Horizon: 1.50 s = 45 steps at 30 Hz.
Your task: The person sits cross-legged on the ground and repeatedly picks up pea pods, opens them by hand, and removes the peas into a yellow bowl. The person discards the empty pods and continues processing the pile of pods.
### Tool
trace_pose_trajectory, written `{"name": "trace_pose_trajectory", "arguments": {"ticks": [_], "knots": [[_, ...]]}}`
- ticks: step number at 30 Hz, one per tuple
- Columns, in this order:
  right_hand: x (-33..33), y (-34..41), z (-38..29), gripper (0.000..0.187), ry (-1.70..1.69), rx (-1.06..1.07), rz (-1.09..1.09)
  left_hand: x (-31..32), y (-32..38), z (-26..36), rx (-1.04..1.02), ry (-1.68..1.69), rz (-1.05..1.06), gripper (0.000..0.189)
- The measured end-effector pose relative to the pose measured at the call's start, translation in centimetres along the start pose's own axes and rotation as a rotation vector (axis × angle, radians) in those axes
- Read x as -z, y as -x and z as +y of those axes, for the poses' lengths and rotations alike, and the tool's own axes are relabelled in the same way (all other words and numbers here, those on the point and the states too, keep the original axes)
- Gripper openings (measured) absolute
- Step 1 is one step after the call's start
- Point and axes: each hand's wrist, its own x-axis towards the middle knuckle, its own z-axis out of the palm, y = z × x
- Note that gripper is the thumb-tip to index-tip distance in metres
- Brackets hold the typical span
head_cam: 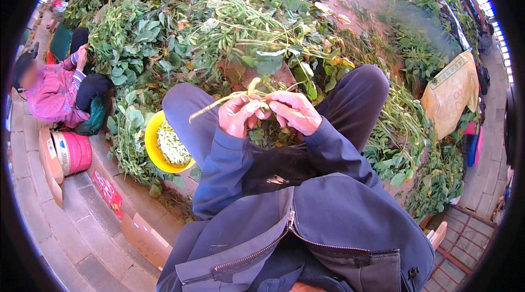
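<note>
Above my lap, my left hand (237, 115) pinches a cut soybean stem (209, 106) between thumb and fingers. Its bare end sticks out to the left, and a plump green pod (254, 85) stands up from it. My right hand (296, 111) grips the pod end of the same plant, thumb and forefinger close to the left fingertips. Another green pod (264, 106) shows between the two hands, partly hidden by fingers. Beside my left knee, a yellow bucket (150, 147) holds many pale green shelled beans (171, 144).
Heaped bean plants (246, 25) spread ahead and to both sides. A person in a pink top (57, 91) sits at the left, handling plants. Near them stand a pink-and-white tub (74, 152) and cardboard (143, 238). A tan woven sack (449, 91) lies at the right.
</note>
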Motion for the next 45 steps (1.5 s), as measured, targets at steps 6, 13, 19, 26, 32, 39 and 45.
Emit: {"name": "trace_pose_trajectory", "arguments": {"ticks": [6,13,19,26,32,39,45], "knots": [[-1.1,-0.5,0.6,0.022,0.076,0.159,0.185,1.1,-1.0,-1.8,0.1,0.251,0.081,0.024],[-2.6,-1.1,1.3,0.034,0.465,0.34,0.339,0.8,-1.2,-3.1,0.178,0.45,0.071,0.029],[-2.5,-1.3,1.4,0.024,0.474,0.359,0.392,-0.2,-1.5,-3.7,0.116,0.607,0.125,0.026],[-2.9,-1.6,1.2,0.021,0.474,0.385,0.449,-0.8,-1.4,-3.7,0.032,0.643,0.09,0.029],[-2.5,-1.5,0.6,0.02,0.698,0.471,0.453,-1.4,-1.2,-3.6,0.131,0.586,0.144,0.031],[-2.5,-1.4,0.9,0.015,0.676,0.576,0.402,-1.9,-0.5,-3.3,0.143,0.275,0.25,0.028],[-1.3,-1.1,1.0,0.014,0.498,0.453,0.312,-1.8,-0.4,-2.6,0.183,0.303,0.068,0.031]]}}
